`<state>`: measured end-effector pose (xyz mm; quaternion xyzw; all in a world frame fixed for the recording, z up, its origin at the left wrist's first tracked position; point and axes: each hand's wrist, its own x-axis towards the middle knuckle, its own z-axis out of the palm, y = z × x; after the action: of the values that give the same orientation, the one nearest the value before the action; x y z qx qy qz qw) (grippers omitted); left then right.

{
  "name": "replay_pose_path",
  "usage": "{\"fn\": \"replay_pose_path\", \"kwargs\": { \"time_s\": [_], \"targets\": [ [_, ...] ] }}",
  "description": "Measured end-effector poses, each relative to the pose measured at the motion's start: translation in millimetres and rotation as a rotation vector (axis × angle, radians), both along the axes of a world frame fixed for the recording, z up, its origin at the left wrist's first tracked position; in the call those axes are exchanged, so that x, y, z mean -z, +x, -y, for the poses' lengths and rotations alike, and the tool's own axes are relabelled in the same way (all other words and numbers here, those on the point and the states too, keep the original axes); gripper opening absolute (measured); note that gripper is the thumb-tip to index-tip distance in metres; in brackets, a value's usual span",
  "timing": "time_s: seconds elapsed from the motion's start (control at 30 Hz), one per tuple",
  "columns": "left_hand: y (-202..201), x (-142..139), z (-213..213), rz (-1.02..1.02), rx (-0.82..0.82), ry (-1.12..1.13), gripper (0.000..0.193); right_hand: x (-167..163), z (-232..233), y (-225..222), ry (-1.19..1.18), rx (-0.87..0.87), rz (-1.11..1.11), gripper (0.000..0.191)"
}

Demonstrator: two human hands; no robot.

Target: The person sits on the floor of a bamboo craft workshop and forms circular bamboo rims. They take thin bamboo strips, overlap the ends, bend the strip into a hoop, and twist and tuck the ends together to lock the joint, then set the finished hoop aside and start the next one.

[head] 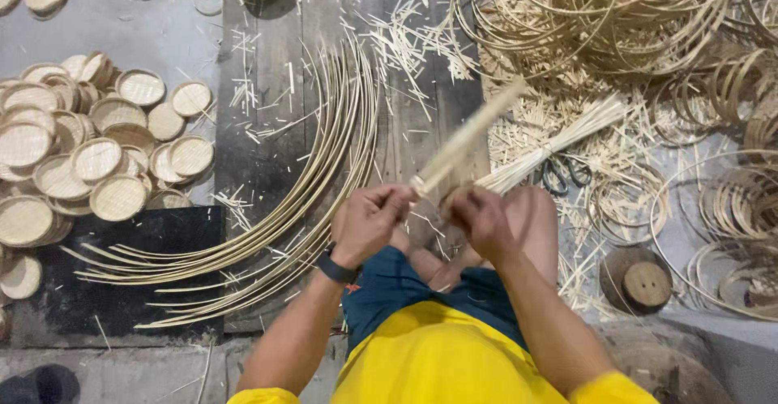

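Bamboo is everywhere in this head-camera view of a person seated on the floor, looking down at their own two hands above bare knees.

Finished work sits well to the left of the hands: a large heap of small round woven trays (97, 157) with hoop rims. Material not yet used is plentiful. A sheaf of long curved bamboo strips (312, 185) arcs across the dark floorboards just left of the left hand, coils of bamboo hoops (600, 15) fill the far right corner, and short offcuts (405, 35) litter the boards beyond the fingers. Judging from these piles, many pieces are made and much raw stock remains.

The left hand (369, 222), with a dark wristband, is curled closed, its fingers pinching the lower end of a flat bamboo strip (470, 136). That strip rises from the fingertips up and to the right, blurred. The right hand (482, 218) is also closed, fingers pressed together around the gathered end of a bundle of thin bamboo splints (555, 145), which fans away to the upper right. The two hands are near each other, nearly touching. Black scissors (563, 173) lie on the floor just beyond the right hand, partly beneath the bundle.
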<state>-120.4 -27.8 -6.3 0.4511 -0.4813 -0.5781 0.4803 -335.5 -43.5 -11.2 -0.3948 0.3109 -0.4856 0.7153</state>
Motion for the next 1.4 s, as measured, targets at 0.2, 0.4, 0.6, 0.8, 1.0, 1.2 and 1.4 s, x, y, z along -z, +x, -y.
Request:
{"fn": "replay_pose_path", "kwargs": {
  "time_s": [0.2, 0.4, 0.6, 0.8, 1.0, 1.2, 1.4],
  "targets": [
    [-45, -7, -22, -0.044, 0.377, 0.11, 0.024, 54, 64, 3, -0.044, -0.462, 0.362, 0.029],
    [-31, -11, -13, -0.032, 0.149, 0.019, 0.025, -21, 44, -3, -0.119, -0.257, -0.53, 0.023],
    [-25, -1, 4, 0.499, 0.052, -0.473, 0.015, -74, 15, -13, -0.847, 0.06, -0.978, 0.018],
    [-34, -7, 17, 0.334, 0.016, -0.142, 0.019, -73, -5, -32, -0.853, -0.072, -0.631, 0.01],
    [-36, -26, 0, 0.096, 0.146, -0.029, 0.023, 13, 29, -27, 0.302, 0.022, 0.109, 0.01],
    [-75, -24, -13, 0.031, 0.331, 0.081, 0.021, 38, 72, -16, -0.036, -0.442, 0.239, 0.014],
    [-48, -37, 6, 0.471, -0.02, -0.082, 0.016, -26, 39, -29, -0.332, -0.171, -0.746, 0.018]
  ]
}}
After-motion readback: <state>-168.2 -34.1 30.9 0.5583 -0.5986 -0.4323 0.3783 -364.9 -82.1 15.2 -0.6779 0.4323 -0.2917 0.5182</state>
